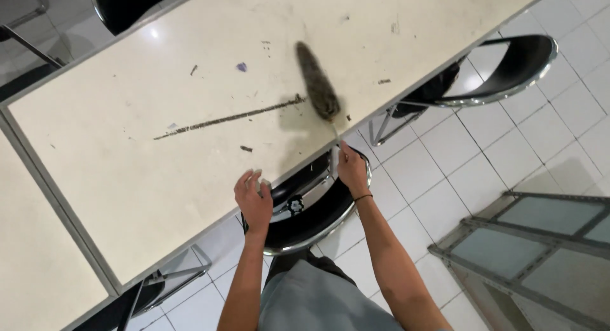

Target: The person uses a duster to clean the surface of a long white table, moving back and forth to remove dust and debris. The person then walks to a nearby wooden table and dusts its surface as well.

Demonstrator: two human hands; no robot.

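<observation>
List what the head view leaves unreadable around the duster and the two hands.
- duster: motion-blurred, so its bristles are unclear.
- Duster handle: too thin to follow into the right hand.
- left hand: its palm faces away, so any contact with the table edge is uncertain.
- chair: its seat is hidden under the table.

I held a feather duster (318, 83) by its thin stick; its long, fluffy grey-brown head was blurred and lay slantwise over the near part of the cream tabletop (127, 172), tip pointing away from me. Just beside it ran a thin dark line of swept dirt (229, 119), with loose specks scattered about.
</observation>
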